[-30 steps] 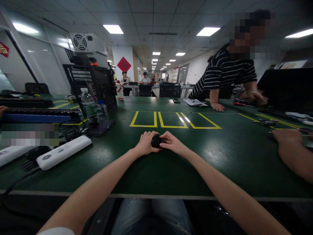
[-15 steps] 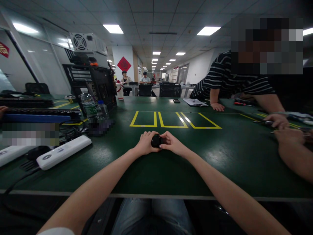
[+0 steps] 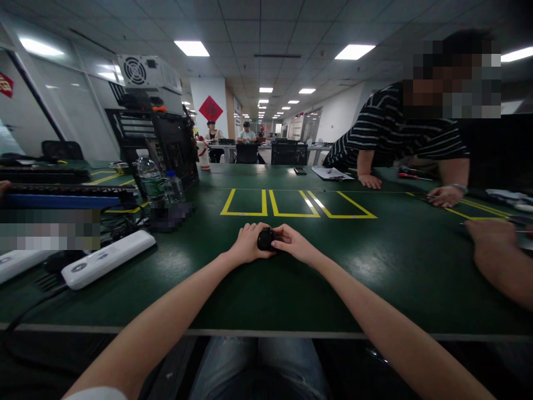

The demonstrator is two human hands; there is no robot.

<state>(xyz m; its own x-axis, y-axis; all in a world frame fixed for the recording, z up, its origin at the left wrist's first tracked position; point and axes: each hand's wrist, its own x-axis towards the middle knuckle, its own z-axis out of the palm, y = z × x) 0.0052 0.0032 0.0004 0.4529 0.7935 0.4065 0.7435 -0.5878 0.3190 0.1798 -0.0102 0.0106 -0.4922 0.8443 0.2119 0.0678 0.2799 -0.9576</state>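
Observation:
In the middle of the green table (image 3: pixel 266 300), my two hands meet around a small, black, rounded object (image 3: pixel 265 240) whose kind I cannot make out. My left hand (image 3: pixel 250 243) grips it from the left, thumb along the near side and fingers curled over the far side. From the right, my right hand (image 3: pixel 292 243) pinches its edge, thumb tip against the front. The object is partly hidden by my fingers, and both hands rest at table height.
Yellow tape outlines (image 3: pixel 291 215) lie beyond my hands. To the left are a white power strip (image 3: pixel 109 258), cables, water bottles (image 3: pixel 150 176) and an open computer case (image 3: pixel 175 145). A co-worker in a striped shirt (image 3: pixel 375 122) leans over the right side; another person's hand (image 3: pixel 493 239) is nearer.
My right thumb has shifted slightly up on the black object; my left hand keeps its place. At the right, the striped-shirt co-worker's hand has moved back and left, away from the other person's hand.

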